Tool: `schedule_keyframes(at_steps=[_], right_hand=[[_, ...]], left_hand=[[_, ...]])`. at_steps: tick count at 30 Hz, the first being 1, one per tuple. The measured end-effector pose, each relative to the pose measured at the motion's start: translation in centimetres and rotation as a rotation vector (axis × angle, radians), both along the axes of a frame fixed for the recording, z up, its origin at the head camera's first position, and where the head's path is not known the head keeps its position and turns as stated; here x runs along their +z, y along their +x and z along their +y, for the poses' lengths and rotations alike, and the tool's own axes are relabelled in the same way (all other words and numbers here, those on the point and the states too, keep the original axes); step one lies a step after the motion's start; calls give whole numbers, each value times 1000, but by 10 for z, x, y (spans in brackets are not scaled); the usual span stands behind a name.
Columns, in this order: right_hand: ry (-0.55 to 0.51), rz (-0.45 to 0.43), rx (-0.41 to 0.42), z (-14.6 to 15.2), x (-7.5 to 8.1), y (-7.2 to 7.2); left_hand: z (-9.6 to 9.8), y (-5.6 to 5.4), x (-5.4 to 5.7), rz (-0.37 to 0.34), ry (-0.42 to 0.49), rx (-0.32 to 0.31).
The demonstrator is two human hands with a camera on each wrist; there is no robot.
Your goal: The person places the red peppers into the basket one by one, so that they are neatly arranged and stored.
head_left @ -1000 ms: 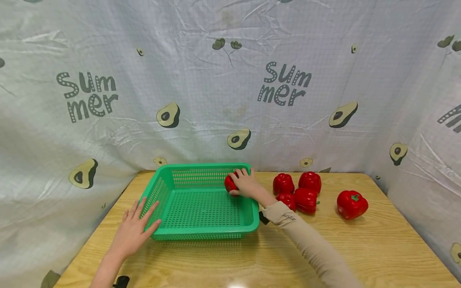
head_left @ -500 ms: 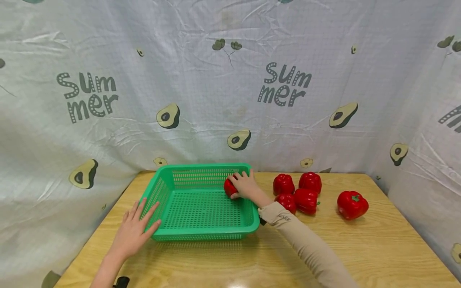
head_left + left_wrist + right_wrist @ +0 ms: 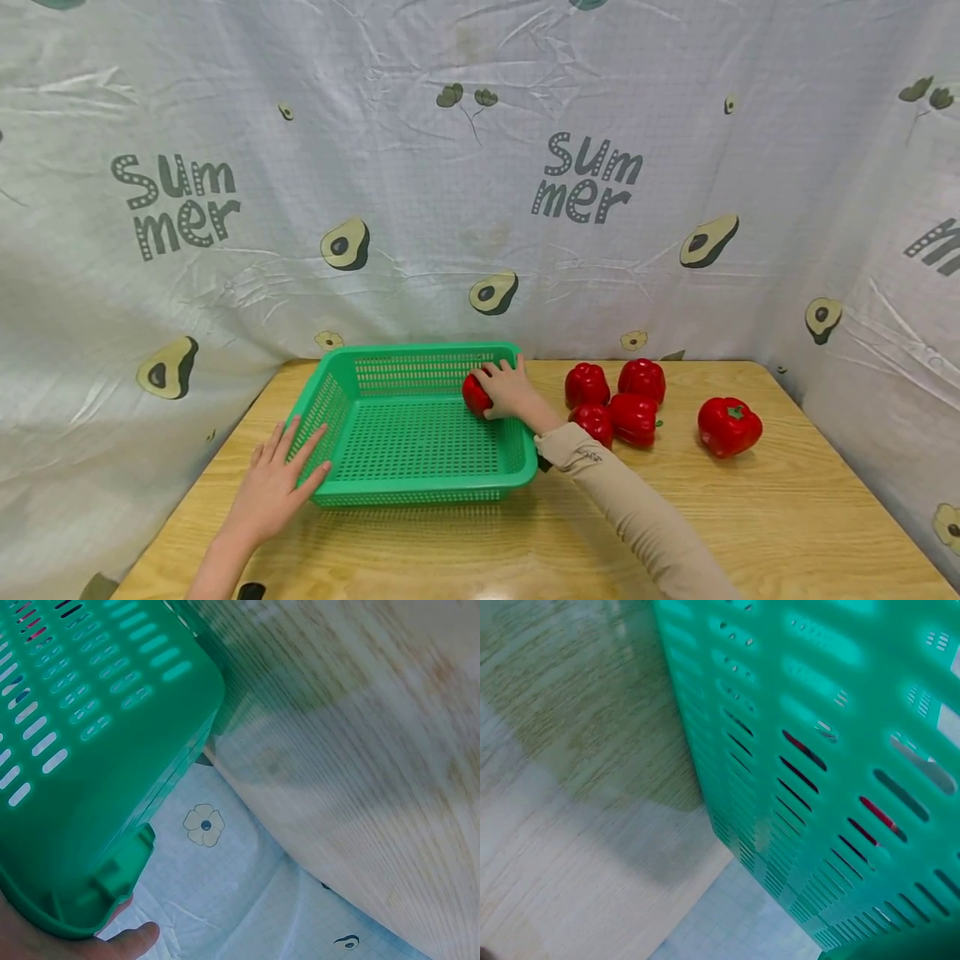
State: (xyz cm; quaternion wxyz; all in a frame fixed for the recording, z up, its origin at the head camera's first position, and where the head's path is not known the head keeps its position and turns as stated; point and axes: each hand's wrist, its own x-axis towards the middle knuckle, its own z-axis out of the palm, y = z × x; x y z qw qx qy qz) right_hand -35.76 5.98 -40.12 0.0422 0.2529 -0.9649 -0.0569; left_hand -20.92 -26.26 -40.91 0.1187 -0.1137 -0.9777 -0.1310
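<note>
A green plastic basket (image 3: 420, 483) stands on the table. Inside its right end, my right hand (image 3: 508, 390) holds a red bell pepper (image 3: 476, 397), fingers curved over it; the palm hides part of the pepper. My left hand (image 3: 272, 487) rests on the basket's left front corner with its fingers spread. In the left wrist view, fingertips (image 3: 135, 941) show at the basket's rim. From the right wrist, the basket's slotted wall (image 3: 780, 772) hides the right hand; bits of red show through the slots.
Right of the basket sit several more red bell peppers, such as a pepper (image 3: 587, 385) at the back and a pepper (image 3: 634, 418) on its side. Apart from them lies another pepper (image 3: 729, 427). A printed cloth (image 3: 420, 167) hangs behind the wooden table (image 3: 675, 517).
My right hand and the pepper have shifted slightly left and toward me inside the basket. The left hand keeps its place on the rim. The head view has turned slightly.
</note>
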Motion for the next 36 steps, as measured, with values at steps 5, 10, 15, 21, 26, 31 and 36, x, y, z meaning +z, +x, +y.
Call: schedule_keyframes(at_steps=[5,10,15,21,26,31,36], right_hand=[[1,19,-12,0,0,1],[-34,16,2,1,0,1],[-124,-4,41,3,3,2],[-199,31,69,9,10,8],[-241,28,104,17,19,21],[-253,57,143,29,24,36],[-282,92,181,41,22,49]], left_hand=[[1,0,0,5,1,7],[0,1,0,5,7,4],[-1,0,1,2,2,6],[0,0,1,-3,-7,5],[0,0,-1,-3,-2,6],[0,0,-2,-19,7,9],[1,-1,-1,1,4,5]])
